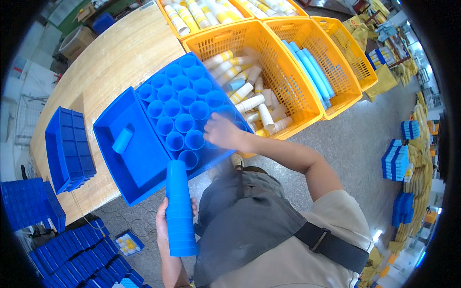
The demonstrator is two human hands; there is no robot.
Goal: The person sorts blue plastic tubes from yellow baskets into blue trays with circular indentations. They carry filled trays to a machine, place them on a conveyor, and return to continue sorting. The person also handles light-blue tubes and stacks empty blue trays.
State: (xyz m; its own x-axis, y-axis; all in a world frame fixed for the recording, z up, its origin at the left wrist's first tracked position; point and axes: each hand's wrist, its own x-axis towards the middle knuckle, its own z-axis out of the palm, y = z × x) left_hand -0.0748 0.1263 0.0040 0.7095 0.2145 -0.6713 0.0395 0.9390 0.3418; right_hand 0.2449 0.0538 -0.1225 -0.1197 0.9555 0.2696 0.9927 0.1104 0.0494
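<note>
A tall stack of nested blue tapered tubes [180,216] is in my left hand [163,221], its fingers wrapped round the sides. The narrow end points up toward the near corner of a blue bin [211,163]. Inside that bin, blue tapered tubes [185,122] stand upright in close rows, open ends up. Over the bin's right side is my right hand [223,132], slightly blurred, with fingers curled beside the tubes. What those fingers hold, if anything, I cannot make out. A second blue bin [129,177] adjoins on the left, with one blue tube [123,140] lying in it.
Both bins rest on a wooden table [115,53], with another blue bin [72,149] farther left. Yellow crates [297,96] to the right hold white-and-yellow tubes [249,96] and long blue stacks [314,72]. Blue bins [72,249] are piled at lower left.
</note>
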